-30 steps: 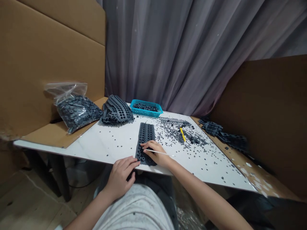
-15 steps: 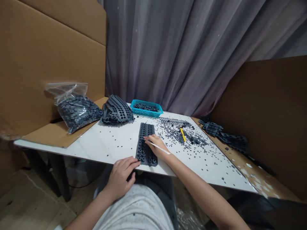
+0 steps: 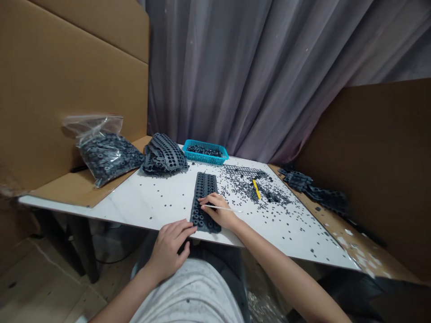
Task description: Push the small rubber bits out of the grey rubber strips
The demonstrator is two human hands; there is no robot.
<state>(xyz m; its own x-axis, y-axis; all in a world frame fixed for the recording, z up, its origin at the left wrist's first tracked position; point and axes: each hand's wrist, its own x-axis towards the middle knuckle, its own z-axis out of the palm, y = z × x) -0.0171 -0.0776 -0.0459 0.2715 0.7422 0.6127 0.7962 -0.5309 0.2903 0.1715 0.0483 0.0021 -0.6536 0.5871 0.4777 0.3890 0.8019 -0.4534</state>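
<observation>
A dark grey rubber sheet (image 3: 206,181) with rows of round ring shapes lies lengthwise on the white table, its near end at the front edge. My right hand (image 3: 218,211) is over the sheet's middle, fingers pinched round a thin white stick (image 3: 222,207). The stick's tip is down at the rings; its other end points right. My left hand (image 3: 173,242) rests at the table's front edge, fingers stretched out, fingertips touching the sheet's near left corner. Part of the sheet is hidden under my right hand.
Small dark bits (image 3: 235,188) litter the table's right side around a yellow tool (image 3: 257,189). At the back stand a blue basket (image 3: 205,158) and a pile of perforated sheets (image 3: 164,154). A clear bag (image 3: 109,154) of dark parts leans at left. Cardboard walls (image 3: 74,67) flank the table.
My right hand has moved slightly nearer and left along the sheet, and the white stick has swung flatter, its free end now pointing more to the right. The left hand stays put.
</observation>
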